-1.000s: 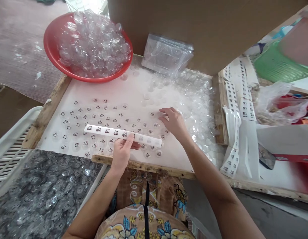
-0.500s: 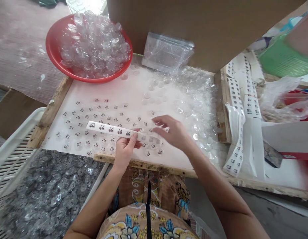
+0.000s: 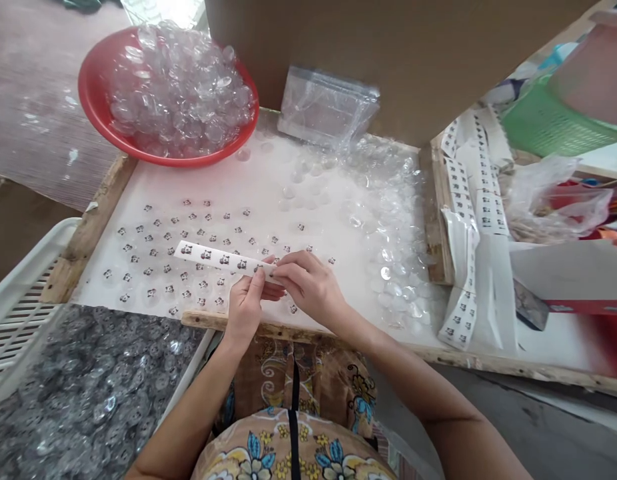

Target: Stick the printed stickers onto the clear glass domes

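Note:
A white strip of panda stickers [image 3: 216, 257] slants over the board, pinched near its right end between the thumb and fingers of my left hand [image 3: 247, 301]. At that same end, the closed thumb and forefinger of my right hand [image 3: 311, 283] meet on a panda sticker; the fingers partly hide it. Below the strip, rows of clear round discs with panda stickers [image 3: 151, 293] lie on the white board [image 3: 258, 190]. Plain clear discs [image 3: 388, 257] are spread over the board's right side.
A red basin [image 3: 96, 83] heaped with clear discs stands at back left, beside a clear plastic bag [image 3: 328, 107]. Wooden edging [image 3: 101, 217] borders the board. Sticker strips [image 3: 461, 267] hang at right. A white basket [image 3: 28, 287] and a mass of discs [image 3: 108, 387] are at lower left.
My right hand has moved left from above the discs to the strip's end, and its fingers have closed there. A panda-marked disc now shows to the right, where that hand was.

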The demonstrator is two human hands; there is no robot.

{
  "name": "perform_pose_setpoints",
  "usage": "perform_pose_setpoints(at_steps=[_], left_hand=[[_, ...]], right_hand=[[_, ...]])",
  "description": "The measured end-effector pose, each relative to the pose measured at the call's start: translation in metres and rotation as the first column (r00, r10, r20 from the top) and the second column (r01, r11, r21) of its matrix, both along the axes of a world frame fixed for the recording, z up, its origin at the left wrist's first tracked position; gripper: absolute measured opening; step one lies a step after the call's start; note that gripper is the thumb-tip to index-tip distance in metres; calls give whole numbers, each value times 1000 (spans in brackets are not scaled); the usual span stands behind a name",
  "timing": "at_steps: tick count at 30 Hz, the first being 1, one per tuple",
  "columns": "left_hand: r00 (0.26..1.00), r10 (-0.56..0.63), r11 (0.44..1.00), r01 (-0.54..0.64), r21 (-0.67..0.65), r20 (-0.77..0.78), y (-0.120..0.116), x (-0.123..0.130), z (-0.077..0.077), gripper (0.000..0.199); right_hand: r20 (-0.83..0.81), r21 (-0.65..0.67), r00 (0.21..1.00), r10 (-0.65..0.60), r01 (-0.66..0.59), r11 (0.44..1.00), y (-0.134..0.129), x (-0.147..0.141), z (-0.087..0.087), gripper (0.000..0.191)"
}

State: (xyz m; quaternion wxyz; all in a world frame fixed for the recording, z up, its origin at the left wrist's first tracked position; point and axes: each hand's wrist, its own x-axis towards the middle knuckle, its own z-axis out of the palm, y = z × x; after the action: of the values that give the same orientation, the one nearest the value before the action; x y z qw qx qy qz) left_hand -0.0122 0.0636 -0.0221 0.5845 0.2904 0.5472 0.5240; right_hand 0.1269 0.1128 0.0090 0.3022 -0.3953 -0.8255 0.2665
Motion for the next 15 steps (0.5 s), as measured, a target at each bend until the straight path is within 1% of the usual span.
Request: perform_pose_setpoints(at_steps=[2,3,4,5,6,7,8,9,11,13,15], left_hand=[[999,-4,1000,4,-4,33,1,-1,0,54],[999,-4,1000,4,-6,44,1,-1,1,55],[999,-1,1000,2,-8,50,1,-1,1,55],[999,4,1000,-3,-11,53,2,-1,2,55],[999,10,1000,-9,-14,53,2,-1,3,55],[999,14,1000,-13,-17,51,2,-1,4,55],[999,15,1000,-14,-21,50,2,-1,5,54],[999,13,1000,-12,-25,49,2,-1,5,54],[999,10,1000,-9,-25,49,3,-1,5,54],[998,6,1000,-6,-14,55,3,-1,4,53],[998,4,1000,-3,-4,56,3,-1,3,53]], right_hand=[[-78,-28,997,-9,7,1000,9,5,2,13],[-123,-71,991,-57,49,996,17,11,3,11],[-151,-125,979,-136,118,985,27,18,3,9],[-155,-184,957,-247,217,959,39,27,2,7],[-117,-232,928,-354,322,918,52,36,1,6],[-61,-264,903,-425,396,879,64,45,-2,7],[-2,-293,889,-458,437,850,75,52,-6,9],[51,-312,883,-466,457,833,84,58,-9,9],[133,-335,887,-441,460,823,95,64,-17,9],[180,-334,891,-416,454,826,98,62,-24,7],[225,-303,889,-398,452,839,97,57,-28,4]])
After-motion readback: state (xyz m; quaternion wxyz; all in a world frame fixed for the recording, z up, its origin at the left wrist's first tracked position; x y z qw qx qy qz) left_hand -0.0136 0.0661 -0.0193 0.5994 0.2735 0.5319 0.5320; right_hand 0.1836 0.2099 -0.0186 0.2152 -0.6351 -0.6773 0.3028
